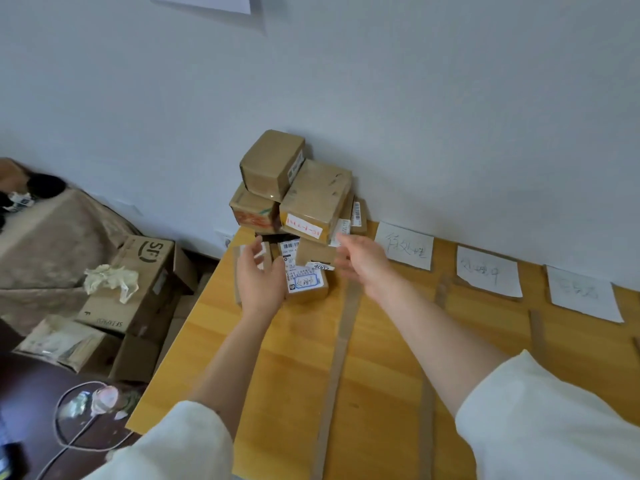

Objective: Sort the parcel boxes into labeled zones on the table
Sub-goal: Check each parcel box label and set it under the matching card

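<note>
White sleeves [540, 424] nearest us at the bottom edge, both forearms reaching up the wooden surface [277, 358] toward the parcel stack.

Far left, off the surface: cable [65, 434] on a dark top, a pile of cardboard cartons [138, 282] with crumpled paper [110, 277] on one, a draped beige cover [52, 244] behind them.

Left hand [261, 278]: fingers spread and lightly curved, palm facing the stack, at the low box [306, 282] with the blue-outlined label. We can't tell if it touches the box; no grip visible.

Parcel boxes [304, 202] stacked at the surface's back left corner, against the wall [415, 98]. Top box [272, 161] sits tilted; the box with the red-marked label [311, 202] overhangs just below and right of it.

Right hand [362, 259]: open, fingers extended toward the stack's right side, under the red-label box. Holds nothing we can see.

Right of the stack: three handwritten paper labels [405, 245] [488, 271] [583, 294] along the wall edge, zones split by tape strips [343, 323]. Writing too blurred to read.
</note>
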Motion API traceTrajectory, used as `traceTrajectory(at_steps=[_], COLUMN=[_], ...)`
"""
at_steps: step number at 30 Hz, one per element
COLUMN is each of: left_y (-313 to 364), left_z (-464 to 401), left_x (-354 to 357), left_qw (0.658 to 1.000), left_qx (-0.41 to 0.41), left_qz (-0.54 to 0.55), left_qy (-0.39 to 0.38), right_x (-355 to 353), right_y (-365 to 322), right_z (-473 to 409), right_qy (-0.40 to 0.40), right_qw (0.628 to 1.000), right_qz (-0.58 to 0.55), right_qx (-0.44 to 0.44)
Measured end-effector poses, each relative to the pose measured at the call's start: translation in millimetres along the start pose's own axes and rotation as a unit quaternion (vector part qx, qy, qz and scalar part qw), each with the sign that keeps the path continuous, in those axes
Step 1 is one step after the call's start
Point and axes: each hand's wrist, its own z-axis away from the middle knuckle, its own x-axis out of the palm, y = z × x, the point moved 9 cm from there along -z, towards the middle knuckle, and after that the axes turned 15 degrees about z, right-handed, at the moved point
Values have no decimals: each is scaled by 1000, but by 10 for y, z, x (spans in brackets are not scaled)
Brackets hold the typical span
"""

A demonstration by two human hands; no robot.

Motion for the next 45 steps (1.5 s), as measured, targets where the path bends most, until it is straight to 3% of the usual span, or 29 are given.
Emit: traceTrajectory(at_steps=[5, 9, 13, 18, 22, 26, 31, 35, 40, 45], left_y=[440, 590, 694, 722, 865, 972, 817, 650, 385, 213], left_z=[-598, -1000, -1272, -1417, -1364, -1150, -711, -263, 401, 765], left_x=[-4, 140, 349, 432, 333, 213, 345, 572, 783, 840], left_qw=[999, 998, 996, 993, 997, 990, 951, 888, 808, 775], left_qx=[49, 41, 49, 51, 73, 36, -103, -206, -354, -396], left_qz=[8, -37, -69, -100, -35, 131, 282, 360, 376, 386], left_qy=[10, -20, -41, -36, 3, 23, -79, -198, -283, -307], right_x=[155, 364, 377, 359, 284, 174, -11, -120, -158, -249], right_y=[-772, -1180, -1202, -1054, -1069, -1032, -854, -813, -643, -345], right_z=[-280, -516, -660, -719, -669, -509, -260, 35, 314, 524], right_qy=[-2, -11, 36, 21, 29, 22, 19, -13, -98, -123], right_qw=[997, 996, 995, 997, 995, 994, 993, 985, 971, 970], right_qz=[-10, -2, 49, 54, 50, 10, -56, -113, -142, -131], right_qx=[-75, -94, -75, -54, -80, -103, -102, -133, -167, -167])
